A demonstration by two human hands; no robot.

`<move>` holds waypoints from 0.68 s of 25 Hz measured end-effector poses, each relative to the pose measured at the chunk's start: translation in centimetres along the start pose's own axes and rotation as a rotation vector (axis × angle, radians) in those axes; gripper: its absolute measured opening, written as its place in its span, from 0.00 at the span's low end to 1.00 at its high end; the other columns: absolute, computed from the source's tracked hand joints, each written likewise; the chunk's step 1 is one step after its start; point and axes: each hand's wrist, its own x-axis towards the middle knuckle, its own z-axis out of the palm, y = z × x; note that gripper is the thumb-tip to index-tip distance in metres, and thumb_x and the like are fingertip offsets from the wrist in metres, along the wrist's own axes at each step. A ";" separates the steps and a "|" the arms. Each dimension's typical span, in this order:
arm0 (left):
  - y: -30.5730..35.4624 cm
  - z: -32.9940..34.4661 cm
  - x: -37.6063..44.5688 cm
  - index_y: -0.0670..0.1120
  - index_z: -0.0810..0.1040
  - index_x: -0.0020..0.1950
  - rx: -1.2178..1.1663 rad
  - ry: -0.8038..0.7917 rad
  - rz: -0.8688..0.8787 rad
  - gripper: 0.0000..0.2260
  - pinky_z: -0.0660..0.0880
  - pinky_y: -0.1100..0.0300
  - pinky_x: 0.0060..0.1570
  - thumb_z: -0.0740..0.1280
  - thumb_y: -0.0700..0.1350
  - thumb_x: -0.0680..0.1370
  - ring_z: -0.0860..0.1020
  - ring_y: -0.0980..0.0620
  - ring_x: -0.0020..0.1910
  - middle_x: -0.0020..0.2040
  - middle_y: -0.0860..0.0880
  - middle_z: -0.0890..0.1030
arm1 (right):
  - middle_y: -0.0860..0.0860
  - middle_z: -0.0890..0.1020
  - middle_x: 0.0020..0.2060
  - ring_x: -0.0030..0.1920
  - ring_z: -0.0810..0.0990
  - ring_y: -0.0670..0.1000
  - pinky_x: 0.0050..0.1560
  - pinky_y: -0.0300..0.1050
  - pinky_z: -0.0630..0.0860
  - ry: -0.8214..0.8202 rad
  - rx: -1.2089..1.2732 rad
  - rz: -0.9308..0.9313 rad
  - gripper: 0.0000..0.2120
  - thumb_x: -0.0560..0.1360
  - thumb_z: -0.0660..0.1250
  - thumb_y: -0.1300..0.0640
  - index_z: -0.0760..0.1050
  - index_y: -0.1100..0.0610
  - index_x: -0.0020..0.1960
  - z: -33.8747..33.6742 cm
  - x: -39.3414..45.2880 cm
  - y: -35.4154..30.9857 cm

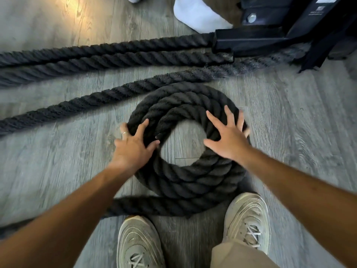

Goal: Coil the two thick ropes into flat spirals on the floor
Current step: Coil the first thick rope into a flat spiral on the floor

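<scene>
Coil [185, 171]: a few turns laid | left hand [133, 146], right hand [228, 140]: spread flat, pressed on it | loose rope [96, 60]: uncoiled

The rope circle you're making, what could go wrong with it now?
1. The coil has a wide open middle and both hands, left hand and right hand, only press flat on it, so the rings might spread or slip.
2. The loose rope runs right in front of the shoes, so stepping on it or tripping seems possible.
3. The straight ropes lie close by, near the black frame, and could tangle with new turns.
</scene>
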 end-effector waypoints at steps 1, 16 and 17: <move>0.2 0.7 -1.7 0.61 0.47 0.80 -0.049 -0.016 -0.048 0.37 0.71 0.44 0.62 0.56 0.71 0.75 0.71 0.29 0.66 0.77 0.32 0.55 | 0.43 0.38 0.80 0.77 0.30 0.59 0.72 0.74 0.40 -0.045 -0.011 -0.074 0.40 0.72 0.67 0.35 0.45 0.24 0.75 -1.2 1.5 0.3; 0.5 -3.1 5.0 0.70 0.44 0.77 0.038 -0.135 0.190 0.38 0.69 0.41 0.66 0.53 0.78 0.71 0.65 0.27 0.70 0.82 0.45 0.43 | 0.56 0.30 0.78 0.75 0.43 0.75 0.69 0.75 0.52 0.107 0.150 0.356 0.49 0.68 0.64 0.27 0.34 0.31 0.77 2.5 -5.3 -1.4; 0.3 -2.8 4.8 0.70 0.46 0.78 0.040 -0.100 0.167 0.39 0.70 0.42 0.65 0.53 0.78 0.70 0.68 0.28 0.68 0.82 0.44 0.45 | 0.56 0.31 0.78 0.75 0.44 0.74 0.69 0.74 0.53 0.100 0.109 0.321 0.49 0.69 0.64 0.28 0.35 0.31 0.76 2.0 -4.3 -1.2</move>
